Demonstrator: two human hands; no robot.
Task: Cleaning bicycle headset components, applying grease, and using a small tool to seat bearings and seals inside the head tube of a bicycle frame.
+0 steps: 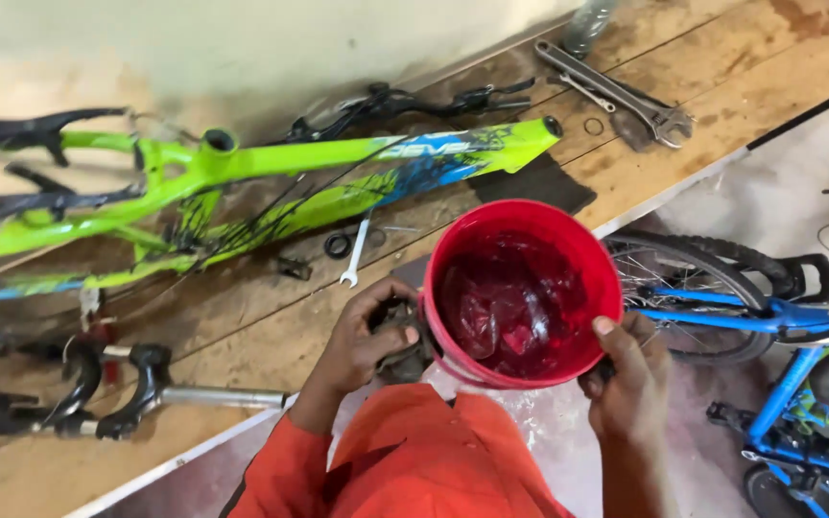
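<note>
We are holding a red tub (522,293) of dark red grease over the worktop (271,326) edge. Our right hand (628,379) is gripping its rim, thumb curled inside. Our left hand (365,336) is closing its fingers (386,293) round a dark greasy metal part (405,345) against the tub's side. A green bicycle frame (271,182), small spanner (354,254) and adjustable wrench (626,96) are lying on the worktop beyond.
</note>
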